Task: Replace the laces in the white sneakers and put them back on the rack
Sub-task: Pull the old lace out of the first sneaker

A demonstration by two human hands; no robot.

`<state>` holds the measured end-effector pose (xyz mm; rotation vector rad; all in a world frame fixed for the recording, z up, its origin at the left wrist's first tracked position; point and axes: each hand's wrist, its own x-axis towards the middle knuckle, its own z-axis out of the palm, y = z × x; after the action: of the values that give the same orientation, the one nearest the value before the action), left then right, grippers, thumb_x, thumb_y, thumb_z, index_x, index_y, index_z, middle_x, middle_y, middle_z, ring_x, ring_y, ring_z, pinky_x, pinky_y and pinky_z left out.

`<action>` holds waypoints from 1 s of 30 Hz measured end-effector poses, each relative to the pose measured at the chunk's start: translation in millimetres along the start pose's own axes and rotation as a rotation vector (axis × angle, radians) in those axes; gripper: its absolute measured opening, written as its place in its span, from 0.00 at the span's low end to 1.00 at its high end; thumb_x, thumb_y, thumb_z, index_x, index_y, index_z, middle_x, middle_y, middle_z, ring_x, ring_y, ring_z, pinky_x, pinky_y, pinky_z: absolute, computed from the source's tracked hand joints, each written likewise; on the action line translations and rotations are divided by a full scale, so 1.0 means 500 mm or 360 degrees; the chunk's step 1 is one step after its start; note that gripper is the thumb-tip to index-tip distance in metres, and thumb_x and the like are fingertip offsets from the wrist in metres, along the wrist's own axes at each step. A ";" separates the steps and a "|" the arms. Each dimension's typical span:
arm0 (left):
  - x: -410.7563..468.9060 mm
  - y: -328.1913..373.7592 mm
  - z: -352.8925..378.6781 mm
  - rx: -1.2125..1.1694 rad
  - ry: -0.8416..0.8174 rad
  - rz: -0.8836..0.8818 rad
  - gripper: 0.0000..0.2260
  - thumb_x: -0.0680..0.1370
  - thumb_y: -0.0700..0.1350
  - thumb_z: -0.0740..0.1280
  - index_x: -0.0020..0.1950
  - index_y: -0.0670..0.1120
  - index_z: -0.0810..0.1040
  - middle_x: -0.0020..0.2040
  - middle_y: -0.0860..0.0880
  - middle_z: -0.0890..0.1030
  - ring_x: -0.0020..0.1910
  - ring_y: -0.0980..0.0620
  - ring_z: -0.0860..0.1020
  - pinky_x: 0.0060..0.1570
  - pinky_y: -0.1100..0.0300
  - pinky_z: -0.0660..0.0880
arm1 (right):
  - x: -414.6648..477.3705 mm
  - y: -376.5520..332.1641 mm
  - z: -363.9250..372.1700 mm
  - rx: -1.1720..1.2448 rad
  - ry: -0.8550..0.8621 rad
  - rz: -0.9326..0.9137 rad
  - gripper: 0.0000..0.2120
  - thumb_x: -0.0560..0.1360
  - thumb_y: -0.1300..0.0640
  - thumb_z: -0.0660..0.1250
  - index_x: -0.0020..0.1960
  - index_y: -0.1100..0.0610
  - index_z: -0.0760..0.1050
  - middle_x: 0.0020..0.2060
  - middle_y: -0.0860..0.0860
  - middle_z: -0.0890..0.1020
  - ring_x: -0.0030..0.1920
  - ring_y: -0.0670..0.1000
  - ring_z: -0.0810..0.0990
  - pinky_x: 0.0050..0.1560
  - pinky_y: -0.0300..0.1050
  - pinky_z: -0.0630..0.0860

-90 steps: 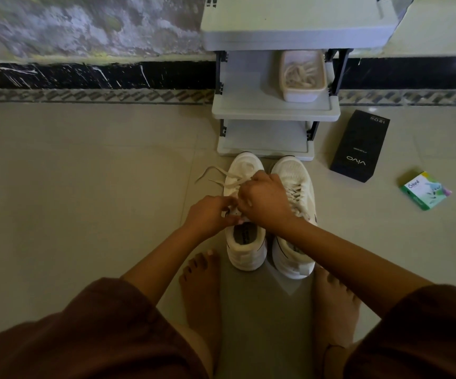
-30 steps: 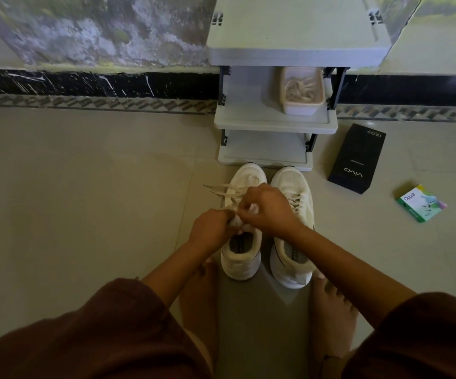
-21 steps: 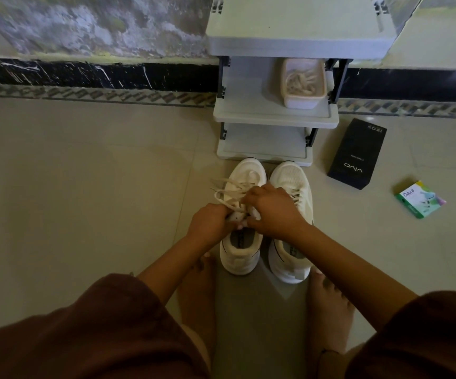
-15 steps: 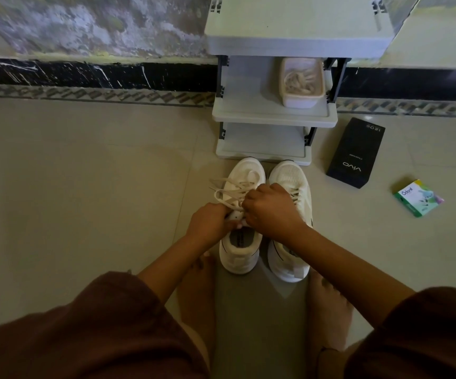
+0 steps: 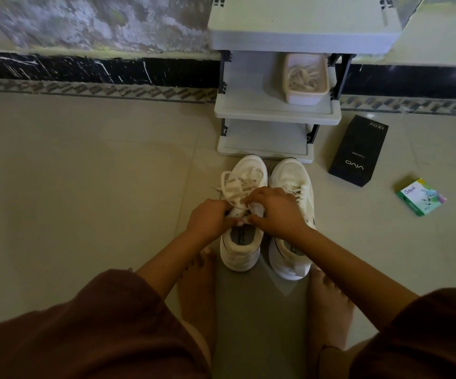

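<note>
Head view: left hand (image 5: 210, 218) and right hand (image 5: 277, 212) pinch the lace (image 5: 237, 185); both sit atop the left sneaker (image 5: 239, 254).

Black box (image 5: 358, 151), green packet (image 5: 420, 196) (lying flat)

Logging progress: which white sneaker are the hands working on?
The left sneaker: the left hand and right hand pinch its lace, loose loops over its toe. On the right sneaker the lace lies flat.
</note>
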<state>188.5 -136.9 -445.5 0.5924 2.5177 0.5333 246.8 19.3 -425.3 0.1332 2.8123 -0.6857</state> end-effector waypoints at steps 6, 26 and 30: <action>-0.005 0.007 0.000 -0.0009 0.0017 0.0027 0.20 0.74 0.54 0.69 0.60 0.44 0.77 0.55 0.44 0.81 0.53 0.46 0.79 0.52 0.52 0.75 | 0.009 -0.012 0.007 -0.0725 0.0265 -0.0356 0.15 0.76 0.50 0.58 0.57 0.53 0.78 0.56 0.50 0.79 0.62 0.54 0.70 0.63 0.49 0.57; -0.002 0.004 0.003 -0.0140 0.0052 -0.0002 0.19 0.72 0.52 0.71 0.60 0.45 0.78 0.54 0.45 0.82 0.53 0.48 0.79 0.52 0.52 0.75 | 0.004 -0.024 -0.015 -0.0478 0.0197 -0.0384 0.11 0.76 0.50 0.64 0.55 0.52 0.79 0.55 0.48 0.80 0.58 0.51 0.72 0.58 0.44 0.63; -0.004 -0.004 0.001 -0.0098 0.0048 -0.0012 0.19 0.72 0.54 0.71 0.60 0.46 0.79 0.54 0.45 0.82 0.53 0.47 0.79 0.52 0.52 0.75 | 0.004 -0.040 -0.056 0.1131 0.0128 -0.0262 0.05 0.72 0.61 0.70 0.47 0.61 0.82 0.43 0.52 0.82 0.46 0.47 0.80 0.51 0.38 0.73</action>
<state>189.7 -139.5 -445.9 0.5554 2.5211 0.6186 235.9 14.8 -393.0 0.0510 2.5297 -1.7209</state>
